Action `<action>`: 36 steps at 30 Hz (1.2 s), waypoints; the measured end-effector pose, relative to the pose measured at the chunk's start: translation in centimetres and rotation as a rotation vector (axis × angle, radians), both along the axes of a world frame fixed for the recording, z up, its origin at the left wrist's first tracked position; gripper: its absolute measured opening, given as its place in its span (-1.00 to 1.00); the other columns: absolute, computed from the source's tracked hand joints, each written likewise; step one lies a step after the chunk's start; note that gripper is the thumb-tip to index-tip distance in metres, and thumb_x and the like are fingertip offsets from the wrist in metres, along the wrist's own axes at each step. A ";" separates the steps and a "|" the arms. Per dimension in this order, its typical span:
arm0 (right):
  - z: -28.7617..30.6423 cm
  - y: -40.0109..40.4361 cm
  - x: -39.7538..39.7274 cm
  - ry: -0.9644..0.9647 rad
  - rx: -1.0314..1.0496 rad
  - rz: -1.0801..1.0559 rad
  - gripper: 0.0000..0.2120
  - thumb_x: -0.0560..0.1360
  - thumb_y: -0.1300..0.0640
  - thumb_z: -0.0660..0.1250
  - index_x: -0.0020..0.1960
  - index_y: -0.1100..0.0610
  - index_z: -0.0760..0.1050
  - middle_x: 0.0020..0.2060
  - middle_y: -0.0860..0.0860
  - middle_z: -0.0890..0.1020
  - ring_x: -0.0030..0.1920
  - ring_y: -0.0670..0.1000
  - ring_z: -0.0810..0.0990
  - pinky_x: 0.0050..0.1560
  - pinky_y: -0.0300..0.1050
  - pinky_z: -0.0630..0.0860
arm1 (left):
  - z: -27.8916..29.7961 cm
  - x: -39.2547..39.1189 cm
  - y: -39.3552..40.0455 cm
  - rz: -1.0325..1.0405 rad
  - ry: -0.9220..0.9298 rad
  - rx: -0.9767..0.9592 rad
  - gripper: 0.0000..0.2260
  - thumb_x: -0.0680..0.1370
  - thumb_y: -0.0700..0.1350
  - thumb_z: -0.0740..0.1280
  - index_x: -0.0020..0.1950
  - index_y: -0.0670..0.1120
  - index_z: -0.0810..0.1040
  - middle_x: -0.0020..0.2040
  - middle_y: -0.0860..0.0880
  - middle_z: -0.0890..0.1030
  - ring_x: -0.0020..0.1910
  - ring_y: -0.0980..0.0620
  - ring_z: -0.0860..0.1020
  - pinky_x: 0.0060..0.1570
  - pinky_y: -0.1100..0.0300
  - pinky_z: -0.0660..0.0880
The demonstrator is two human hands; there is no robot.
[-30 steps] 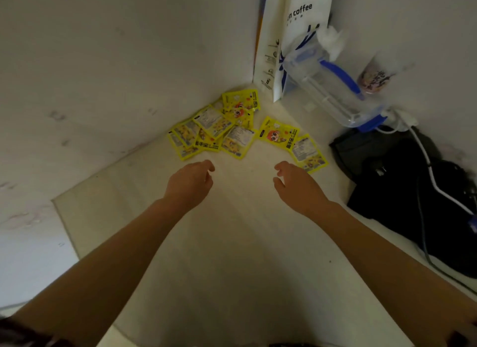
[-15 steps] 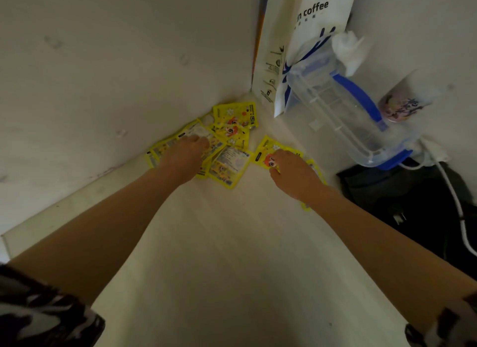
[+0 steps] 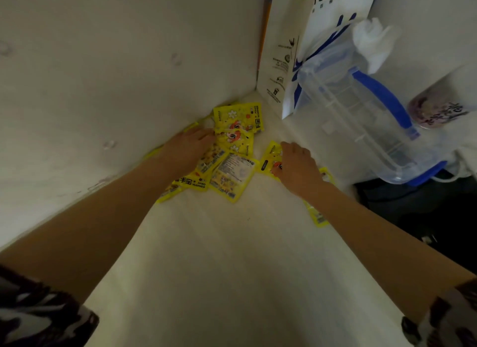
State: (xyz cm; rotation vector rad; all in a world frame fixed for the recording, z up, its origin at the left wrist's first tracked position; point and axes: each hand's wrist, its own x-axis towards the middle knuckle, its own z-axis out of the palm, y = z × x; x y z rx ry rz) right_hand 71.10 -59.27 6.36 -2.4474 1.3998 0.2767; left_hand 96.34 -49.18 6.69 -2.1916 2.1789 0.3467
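Several yellow hand-warmer packets (image 3: 232, 176) lie in a loose heap in the far corner of a pale tabletop (image 3: 219, 269). My left hand (image 3: 188, 148) lies on the left part of the heap, its fingertips against a packet with a cartoon face (image 3: 236, 130). My right hand (image 3: 296, 166) rests on a separate yellow packet (image 3: 271, 155) to the right, fingers bent down onto it. Another packet (image 3: 317, 216) shows from under my right wrist. Whether either hand actually grips a packet is hidden by the hands themselves.
A white paper coffee bag (image 3: 304, 50) stands in the corner against the wall. To its right lies a clear plastic box with a blue handle (image 3: 361, 114), a cup (image 3: 436, 109) beyond it, and a black bag (image 3: 426, 217) at the right edge.
Both hands moved forward from the bare tabletop onto the packets; the left now lies on the heap, the right on the separate packet. The view came closer.
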 end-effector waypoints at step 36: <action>1.2 4.0 -10.1 -0.014 0.039 -0.342 -0.61 0.49 0.09 0.34 0.20 0.29 0.37 0.18 0.25 0.45 0.21 0.25 0.40 0.26 0.03 0.28 | 1.0 -5.4 5.5 0.888 0.371 -0.016 -0.73 0.40 -0.08 0.45 -0.02 -0.23 0.60 0.03 -0.30 0.59 0.11 -0.27 0.51 0.10 -0.04 0.45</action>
